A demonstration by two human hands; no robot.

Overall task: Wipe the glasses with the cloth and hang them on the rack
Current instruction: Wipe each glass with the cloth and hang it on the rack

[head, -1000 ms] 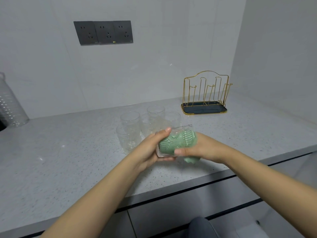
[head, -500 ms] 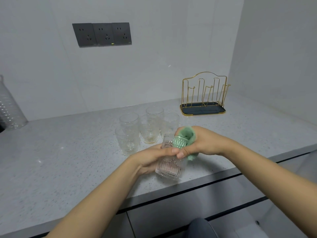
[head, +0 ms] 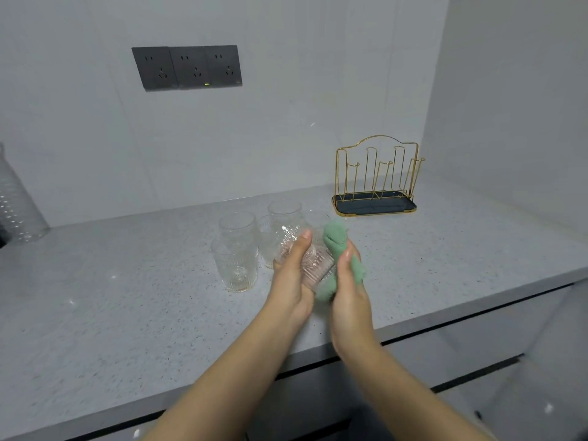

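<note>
We found the left hand (head: 291, 278) curled around a clear ribbed glass tumbler (head: 310, 261) held above the speckled grey countertop (head: 127, 300), while the right hand (head: 348, 281) pinched a crumpled green cloth (head: 335, 241) against the glass's side at its 3 o'clock. We judged the wipe would go best with the left hand rotating the glass inside a firm hold and the cloth pressed flat along the ribs. The gold wire rack (head: 377, 176) stood empty at 1 o'clock, well apart, with four unwiped clear glasses (head: 237, 249) clustered at 10 o'clock.
</note>
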